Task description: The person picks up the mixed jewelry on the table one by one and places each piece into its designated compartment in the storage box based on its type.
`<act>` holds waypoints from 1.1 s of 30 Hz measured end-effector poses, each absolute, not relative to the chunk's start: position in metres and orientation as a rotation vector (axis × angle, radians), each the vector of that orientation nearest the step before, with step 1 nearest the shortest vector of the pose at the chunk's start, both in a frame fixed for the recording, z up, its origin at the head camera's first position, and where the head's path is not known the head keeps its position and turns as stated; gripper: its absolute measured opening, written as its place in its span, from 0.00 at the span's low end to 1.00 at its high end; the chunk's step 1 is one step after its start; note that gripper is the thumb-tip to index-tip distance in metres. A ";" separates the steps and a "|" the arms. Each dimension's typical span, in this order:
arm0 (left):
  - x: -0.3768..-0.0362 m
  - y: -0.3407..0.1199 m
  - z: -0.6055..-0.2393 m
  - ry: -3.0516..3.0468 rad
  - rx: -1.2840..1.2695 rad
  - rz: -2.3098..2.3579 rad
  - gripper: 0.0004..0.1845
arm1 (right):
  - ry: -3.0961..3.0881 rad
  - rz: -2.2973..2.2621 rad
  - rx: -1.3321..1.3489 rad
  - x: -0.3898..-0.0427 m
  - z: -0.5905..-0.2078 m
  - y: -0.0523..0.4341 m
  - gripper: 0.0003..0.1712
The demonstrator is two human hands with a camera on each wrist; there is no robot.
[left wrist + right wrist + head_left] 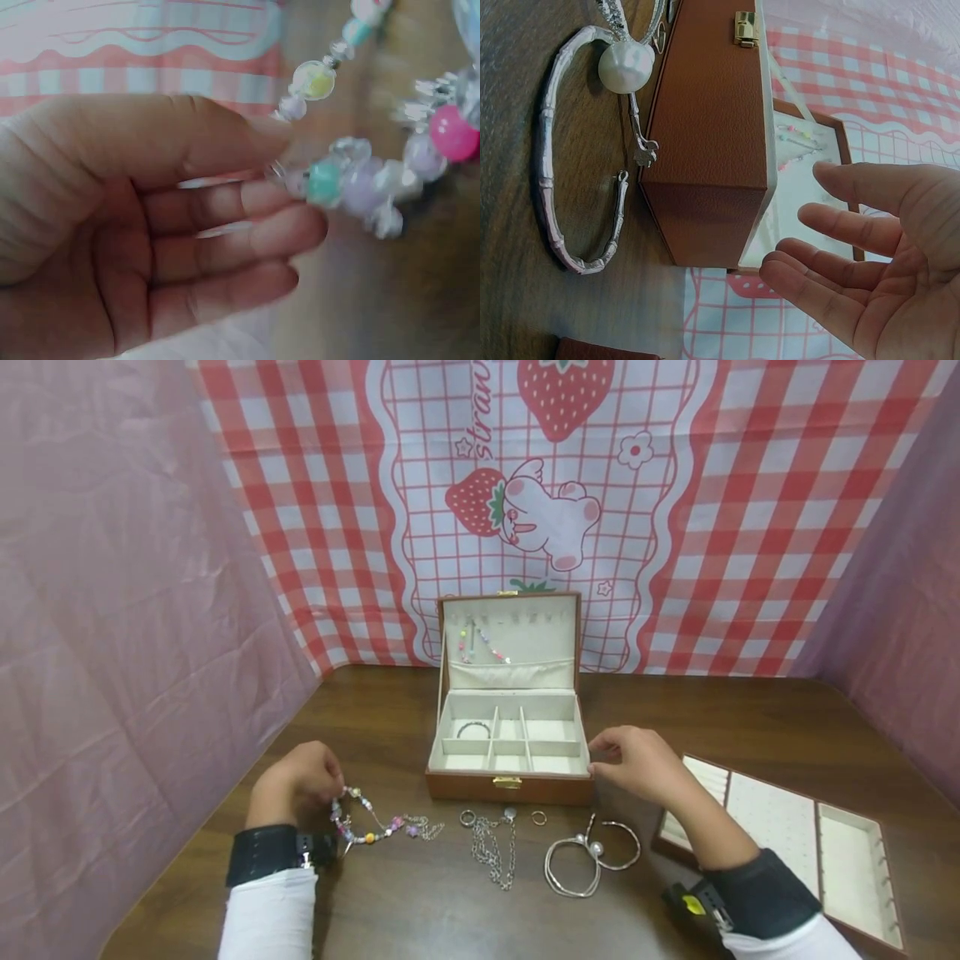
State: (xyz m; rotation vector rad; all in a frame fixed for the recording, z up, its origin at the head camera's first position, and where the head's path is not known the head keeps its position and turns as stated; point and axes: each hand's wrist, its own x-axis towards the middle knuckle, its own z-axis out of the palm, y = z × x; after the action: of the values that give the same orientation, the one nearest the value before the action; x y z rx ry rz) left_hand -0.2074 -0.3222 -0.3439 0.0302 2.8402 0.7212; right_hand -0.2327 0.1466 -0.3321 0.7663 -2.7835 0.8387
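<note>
Pinching beaded strand (pixel 370 838): left hand (pixel 302 777). Perhaps touching box (pixel 551 789): right hand (pixel 639 764).

This is a small screened-off booth round a wooden table (pixel 367 702), with a checked strawberry cloth (pixel 315 510) hung behind and pinkish drapes (pixel 135 577) closing both sides, though whether it stands in a home, shop or studio cannot be told.

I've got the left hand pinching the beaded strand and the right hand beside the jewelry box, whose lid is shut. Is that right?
Not quite: the lid is open, as the head view shows. The left hand does pinch the beaded strand, and the right hand is beside the jewelry box.
</note>
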 end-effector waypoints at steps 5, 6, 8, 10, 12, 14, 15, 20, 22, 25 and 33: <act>-0.210 -0.318 -0.330 2.944 0.235 0.848 0.01 | -2.782 0.837 0.769 -0.232 -0.331 0.146 0.14; -0.210 -0.317 -0.327 2.967 0.281 0.866 0.02 | -2.781 0.836 0.771 -0.232 -0.331 0.147 0.14; -0.211 -0.313 -0.322 3.008 0.353 0.906 0.04 | -2.781 0.834 0.766 -0.232 -0.331 0.147 0.14; -0.211 -0.308 -0.317 3.044 0.390 0.948 0.05 | -2.782 0.829 0.765 -0.232 -0.331 0.147 0.14; -0.211 -0.303 -0.314 3.092 0.406 0.988 0.06 | -2.784 0.827 0.762 -0.231 -0.331 0.147 0.14; -0.209 -0.298 -0.309 3.146 0.416 1.026 0.06 | -2.782 0.824 0.761 -0.231 -0.331 0.147 0.14; -0.208 -0.296 -0.307 3.178 0.422 1.037 0.06 | -2.780 0.824 0.763 -0.231 -0.331 0.147 0.14; -0.204 -0.283 -0.297 3.337 0.514 1.032 0.07 | -2.778 0.835 0.768 -0.232 -0.331 0.147 0.14; -0.203 -0.278 -0.292 3.379 0.549 1.022 0.07 | -2.783 0.840 0.776 -0.234 -0.331 0.147 0.14; -0.205 -0.269 -0.281 3.407 0.609 0.998 0.06 | -2.784 0.849 0.783 -0.236 -0.328 0.146 0.14; -0.222 -0.249 -0.230 3.386 0.796 0.872 0.05 | -2.723 0.870 0.790 -0.245 -0.315 0.138 0.12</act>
State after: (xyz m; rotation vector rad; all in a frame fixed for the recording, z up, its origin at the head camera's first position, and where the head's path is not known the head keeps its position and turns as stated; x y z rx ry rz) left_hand -0.2221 -0.2492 -0.2301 0.7958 3.3855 0.8724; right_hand -0.2450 0.1378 -0.3147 0.7898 -2.7230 0.8700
